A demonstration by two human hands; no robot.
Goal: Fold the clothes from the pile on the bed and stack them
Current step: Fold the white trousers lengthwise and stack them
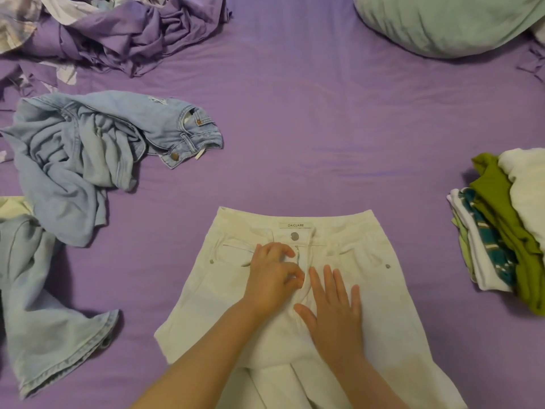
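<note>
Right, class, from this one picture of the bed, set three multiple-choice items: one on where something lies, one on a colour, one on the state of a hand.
1. Where is the stack of folded clothes relative to the white denim trousers?
A. To their right
B. To their left
C. Beneath them

2. What colour is the bed sheet?
A. Green
B. Purple
C. Grey

3. How does the right hand lie?
A. Clenched in a fist in the air
B. Gripping the pillow
C. Flat on the trousers, fingers straight

Answers:
1 A, the stack sits at the right edge of the bed.
2 B, purple sheet shows all round the clothes.
3 C, its fingers are spread straight on the white fabric, beside the left hand, which is pinching at the zip.
</note>
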